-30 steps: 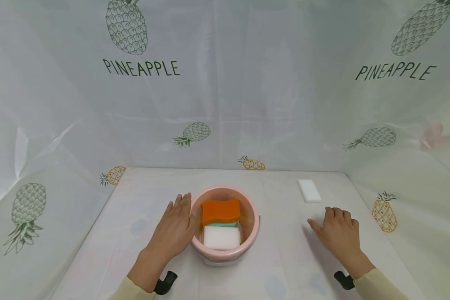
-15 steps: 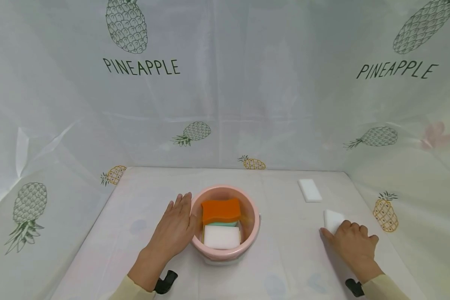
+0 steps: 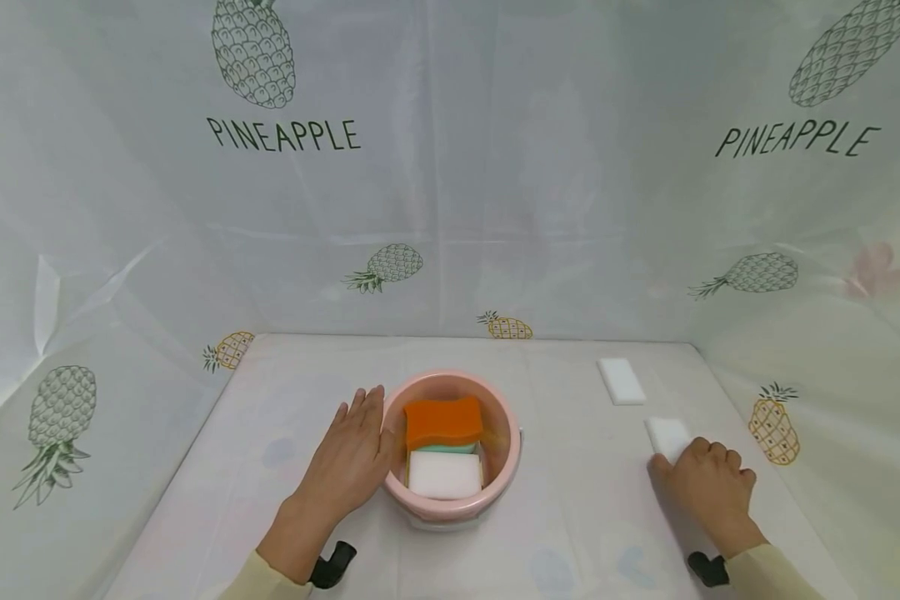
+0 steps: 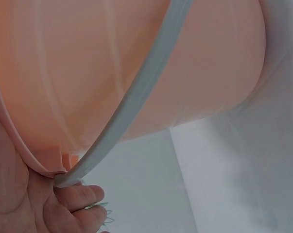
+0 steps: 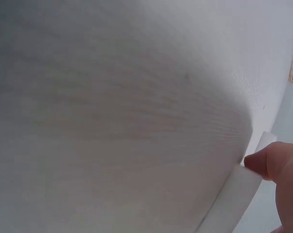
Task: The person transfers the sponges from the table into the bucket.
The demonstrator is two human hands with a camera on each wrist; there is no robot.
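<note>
My left hand [image 3: 348,454] lies with straight fingers against the left side of a pink bucket [image 3: 508,442]. In the left wrist view, my palm meets the rim beside the end of the pale handle [image 4: 122,116]. Inside the bucket are an orange sponge [image 3: 442,422], a white block [image 3: 444,475] and something green [image 3: 450,448] between them. At the right, my right hand [image 3: 712,492] pinches a white rectangular sponge [image 3: 666,435] lying on the table. The right wrist view has my thumb [image 5: 282,160] against its edge; the other fingers are mostly hidden.
Farther back on the right lies a second white sponge [image 3: 621,382]. A pale patterned cloth covers the table [image 3: 562,517]. Pineapple-printed sheeting [image 3: 525,192] hangs along the back and both sides.
My right hand has moved right and toward me, bringing the nearer white sponge into sight, and its thumb has come against that sponge. My left hand and the bucket have stayed in place.
</note>
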